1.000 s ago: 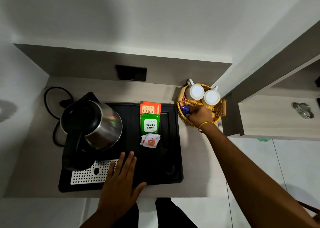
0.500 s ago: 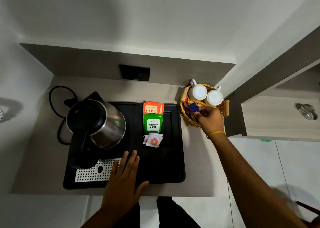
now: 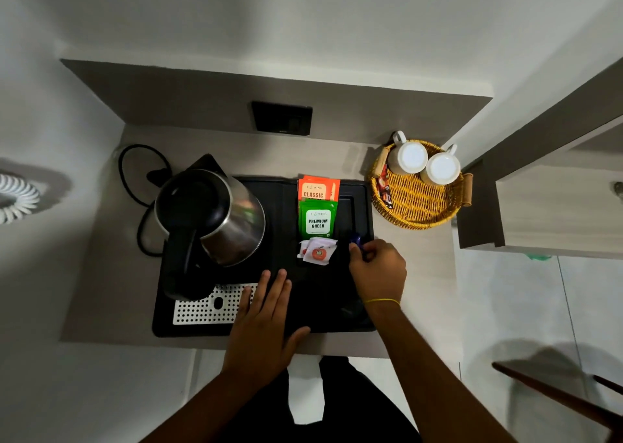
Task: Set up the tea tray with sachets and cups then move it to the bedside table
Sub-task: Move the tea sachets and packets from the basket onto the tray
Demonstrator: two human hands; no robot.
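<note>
Gripping a small blue sachet (image 3: 356,240) between fingertips and thumb, the right hand (image 3: 377,272) hovers over the right part of the black tray (image 3: 357,203); most of that sachet is hidden by the fingers, so its print cannot be read; the left hand (image 3: 266,314) lies flat on the tray's near edge, fingers spread and holding nothing, its fingertips just beside the perforated metal grille (image 3: 205,307); on the tray's middle strip lie an orange sachet marked CLASSIC (image 3: 317,189), a green sachet marked PREMIUM GREEN (image 3: 317,220) overlapping it, and small white sachets (image 3: 317,252) nearer the person; the kettle (image 3: 210,220) fills the tray's left side; beyond the tray's far right corner sits a wicker basket (image 3: 418,203) with two white cups (image 3: 423,161) upside down and dark sachets (image 3: 384,188), hard to make out, against its left wall.
</note>
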